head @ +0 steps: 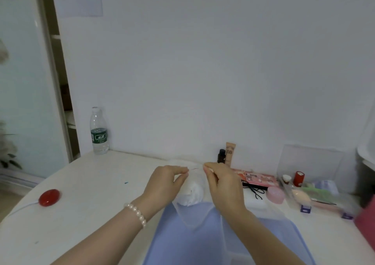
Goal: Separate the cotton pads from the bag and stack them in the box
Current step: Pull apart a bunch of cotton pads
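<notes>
Both hands are up at the mouth of a clear, soft plastic bag (191, 202) lying on the white surface (97, 185). The left hand (164, 180) has its grip pinched on the bag's top edge, and the right hand (220, 180) pinches the same edge just beside it, a thin red strip running between the two. Inside the bag sits a white bundle of cotton pads (190, 194), bunched near the middle. The bag lies partly over a pale blue translucent sheet (253, 240) that reaches toward the person. Right of the bag stands a clear plastic box with purple latches (316, 193), its lid raised, holding a red cylinder, a peach sponge and some green packets. Between bag and box lie a pink palette (257, 178) and a round pink case (275, 194). Behind the bag stand a beige BB tube (230, 154) and a small dark bottle (221, 156); far left of it, a clear water bottle with a green label (99, 132) and a red round button (49, 197).
</notes>
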`<state>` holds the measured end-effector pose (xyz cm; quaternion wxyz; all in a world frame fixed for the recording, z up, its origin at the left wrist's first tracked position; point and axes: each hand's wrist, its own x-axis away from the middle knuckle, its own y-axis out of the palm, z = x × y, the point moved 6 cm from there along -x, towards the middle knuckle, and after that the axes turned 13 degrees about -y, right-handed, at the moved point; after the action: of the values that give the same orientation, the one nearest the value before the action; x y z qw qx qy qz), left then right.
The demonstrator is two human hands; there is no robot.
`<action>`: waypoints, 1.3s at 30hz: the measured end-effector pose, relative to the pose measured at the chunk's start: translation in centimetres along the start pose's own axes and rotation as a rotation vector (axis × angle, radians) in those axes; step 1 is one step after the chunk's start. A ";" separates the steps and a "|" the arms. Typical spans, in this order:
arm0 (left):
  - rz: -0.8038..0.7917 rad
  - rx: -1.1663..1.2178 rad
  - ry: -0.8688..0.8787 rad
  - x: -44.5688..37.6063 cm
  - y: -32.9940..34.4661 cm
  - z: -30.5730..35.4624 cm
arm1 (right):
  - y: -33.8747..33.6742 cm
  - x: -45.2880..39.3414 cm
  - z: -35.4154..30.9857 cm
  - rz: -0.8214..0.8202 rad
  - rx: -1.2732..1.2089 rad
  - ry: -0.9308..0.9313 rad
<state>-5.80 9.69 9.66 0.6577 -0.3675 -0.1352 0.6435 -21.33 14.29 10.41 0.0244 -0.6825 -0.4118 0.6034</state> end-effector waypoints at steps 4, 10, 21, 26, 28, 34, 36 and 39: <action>0.090 0.145 -0.012 -0.2 -0.5 0.8 | 3.0 2.6 -3.2 -0.199 0.031 -0.255; 0.028 0.232 0.012 -0.3 0.7 1.9 | 8.7 2.5 0.9 -0.659 0.072 0.153; 0.063 0.300 -0.038 -1.7 -0.6 0.2 | 10.1 1.7 1.5 -0.471 0.142 0.230; 0.079 0.312 -0.057 -1.5 -0.3 -0.1 | 7.8 1.0 -1.4 -0.469 0.165 0.005; 0.071 0.315 -0.073 -1.3 0.0 0.2 | 6.7 1.6 -2.2 -0.480 0.213 -0.057; -0.246 0.162 -0.074 0.8 3.0 0.5 | 2.8 4.7 -0.8 -0.254 0.033 0.086; -0.403 0.092 -0.028 2.0 4.7 0.4 | 1.6 5.5 -0.3 -0.198 -0.081 0.162; -0.488 -0.159 0.035 3.0 7.0 -1.4 | -0.5 6.6 -0.2 -0.127 -0.184 0.212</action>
<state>-9.71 11.36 3.24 0.7649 -0.3855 -0.2588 0.4465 -21.84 18.59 5.42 0.0433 -0.7142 -0.5026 0.4851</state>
